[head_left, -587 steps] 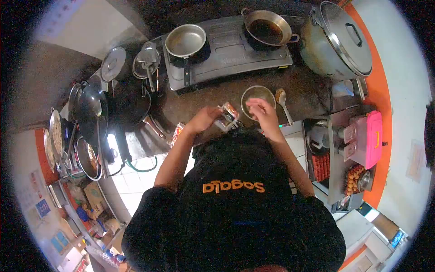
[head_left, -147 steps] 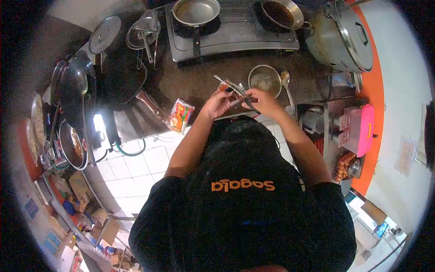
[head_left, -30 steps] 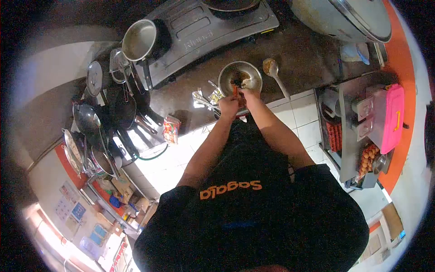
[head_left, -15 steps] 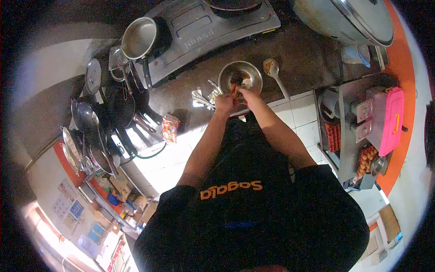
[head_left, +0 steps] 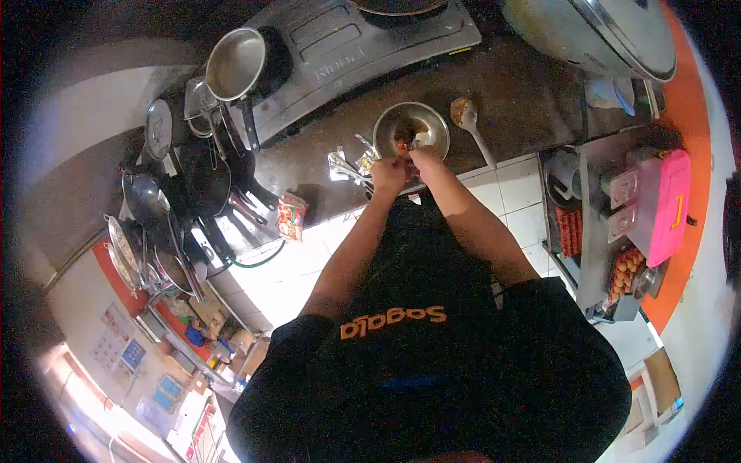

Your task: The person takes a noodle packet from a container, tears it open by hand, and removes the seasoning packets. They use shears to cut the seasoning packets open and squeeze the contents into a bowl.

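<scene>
A metal bowl (head_left: 440, 131) stands on the dark counter, with dark brown sauce and something whitish inside. At its near rim my left hand (head_left: 390, 176) and my right hand (head_left: 426, 163) are close together, fingers pinched on a small reddish packet (head_left: 402, 147) over the bowl. The packet is partly hidden by my fingers and too small to read. Left of the bowl lie torn shiny sachets (head_left: 342, 164), near my left hand. To the right rests a large spoon (head_left: 465, 116) with brown residue in its head.
A gas stove (head_left: 332, 58) is at the back, bearing a saucepan (head_left: 235, 65). A large pot (head_left: 587, 38) stands at back right. Pans (head_left: 208, 181) hang at left. A red-and-white packet (head_left: 291, 216) lies at the counter edge. Right-hand shelves hold eggs (head_left: 624, 270) and a pink-lidded box (head_left: 670, 208).
Both hands stay at the bowl's near rim with only a slight shift of the fingers. Less of the reddish packet shows above them. The view has moved slightly.
</scene>
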`<state>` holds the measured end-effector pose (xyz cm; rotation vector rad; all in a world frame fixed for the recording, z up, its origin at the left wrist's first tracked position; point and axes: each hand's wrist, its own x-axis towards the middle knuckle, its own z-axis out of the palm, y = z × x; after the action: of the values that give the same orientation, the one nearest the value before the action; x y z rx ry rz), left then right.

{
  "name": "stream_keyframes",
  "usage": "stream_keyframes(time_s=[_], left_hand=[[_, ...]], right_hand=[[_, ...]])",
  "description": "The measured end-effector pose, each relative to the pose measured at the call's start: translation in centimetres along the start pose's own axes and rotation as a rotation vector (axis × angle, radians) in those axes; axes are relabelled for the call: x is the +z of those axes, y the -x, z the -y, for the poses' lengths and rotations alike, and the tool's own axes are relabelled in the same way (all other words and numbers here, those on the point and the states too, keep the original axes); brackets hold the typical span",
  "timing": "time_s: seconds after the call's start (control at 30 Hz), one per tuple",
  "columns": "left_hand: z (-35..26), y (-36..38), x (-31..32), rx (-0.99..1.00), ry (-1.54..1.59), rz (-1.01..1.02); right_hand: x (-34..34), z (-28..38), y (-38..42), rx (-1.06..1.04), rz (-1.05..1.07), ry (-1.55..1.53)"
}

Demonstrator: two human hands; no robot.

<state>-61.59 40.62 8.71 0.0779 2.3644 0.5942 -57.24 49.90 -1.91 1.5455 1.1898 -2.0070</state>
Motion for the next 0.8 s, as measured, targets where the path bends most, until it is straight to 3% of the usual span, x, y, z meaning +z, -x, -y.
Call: stream_keyframes(time_s=[0.03,0.1,0.2,0.33,0.4,0.63,0.7,0.73,0.8], left_hand=[[0.3,0.0,0.4,-0.001,-0.001,0.0],[1.1,-0.1,1.6,0.268,0.12,-0.199],[0.4,0.2,1.3,0.351,0.055,-0.215],[-0.1,0.8,0.9,0.36,-0.09,-0.15],[0.5,0.7,1.2,0.488,-0.063,-0.219],[0.4,1.3,0.7,0.46,-0.072,-0.202],[0.9,0.7,1.1,0.301,-0.028,-0.112],[1.3,0.1,1.4,0.302,-0.015,-0.124],[3.6,-1.8,3.1,0.222,0.315,-0.161]], right_hand=[[0.1,0.7,1.0,0.001,0.001,0.0],[0.2,3.1,4.4,-0.036,-0.119,0.041],[0.8,-0.8,0.3,-0.167,-0.184,-0.113],[1.3,1.4,1.7,-0.047,-0.16,-0.21],[1.5,4.4,5.9,0.019,-0.27,-0.071],[1.2,-0.4,0.6,-0.158,-0.196,0.055],[2.0,1.6,3.2,0.026,-0.239,-0.101],[1.3,1.6,3.4,0.014,-0.237,-0.09],[-0.8,0.4,2.3,-0.002,0.105,-0.233]])
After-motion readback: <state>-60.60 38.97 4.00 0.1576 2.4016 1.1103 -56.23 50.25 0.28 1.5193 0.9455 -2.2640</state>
